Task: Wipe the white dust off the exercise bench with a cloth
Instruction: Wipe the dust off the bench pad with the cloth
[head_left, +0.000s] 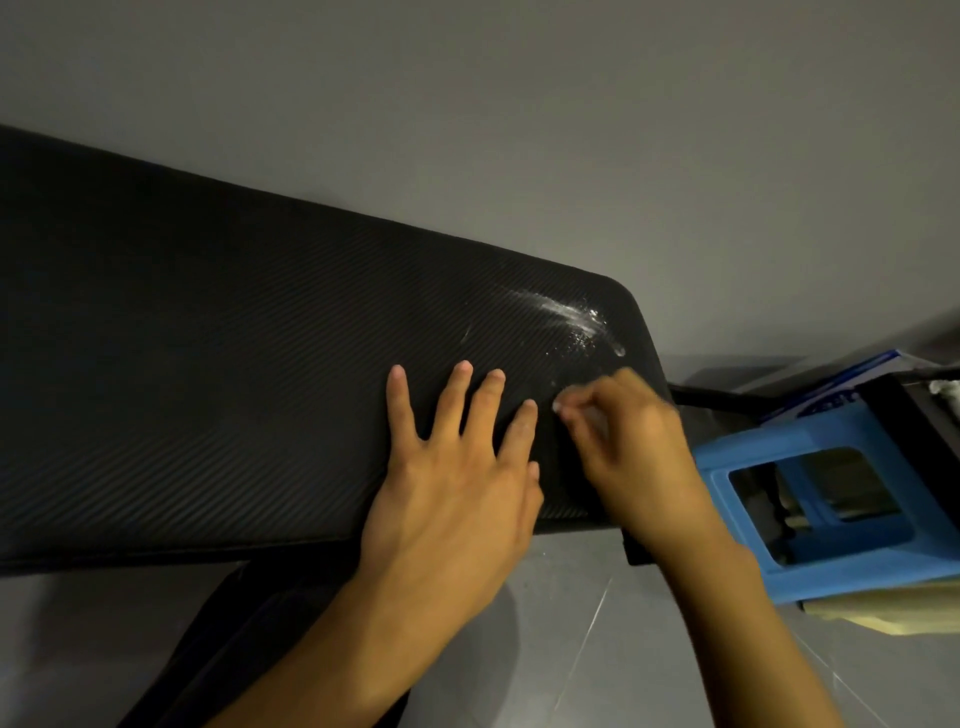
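The black exercise bench has a woven-texture pad and runs from the left to the centre right. A streak of white dust lies near its right end. My left hand rests flat on the pad with its fingers spread, holding nothing. My right hand is blurred, just below the dust near the pad's right edge. Its fingers are bunched together with the tips on the pad, and I see nothing in them. Neither hand holds a cloth.
A blue plastic stool stands right of the bench, with a pale yellow fabric-like thing below it. A blue and white box sits behind the stool. The bench's black frame reaches over the grey tiled floor.
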